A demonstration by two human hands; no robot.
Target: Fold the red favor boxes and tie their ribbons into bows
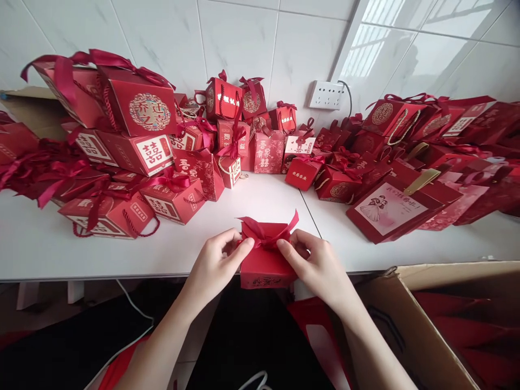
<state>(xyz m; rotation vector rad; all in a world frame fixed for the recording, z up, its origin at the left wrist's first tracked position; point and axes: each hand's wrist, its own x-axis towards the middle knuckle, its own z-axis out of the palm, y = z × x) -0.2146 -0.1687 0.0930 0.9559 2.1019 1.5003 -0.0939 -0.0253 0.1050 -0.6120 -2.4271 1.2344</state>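
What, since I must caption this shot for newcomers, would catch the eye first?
First, the left hand and right hand at the near edge of the white table, pinching the ribbon atop a small red box. Behind them, a heap of red gift boxes and bags spreads along the tiled wall, tallest at far left. An open cardboard box sits at lower right.

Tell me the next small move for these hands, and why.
Probably pull the ribbon outward to snug the knot: the left hand and right hand each pinch it beside the centre atop the red box, and its tails stand loose.
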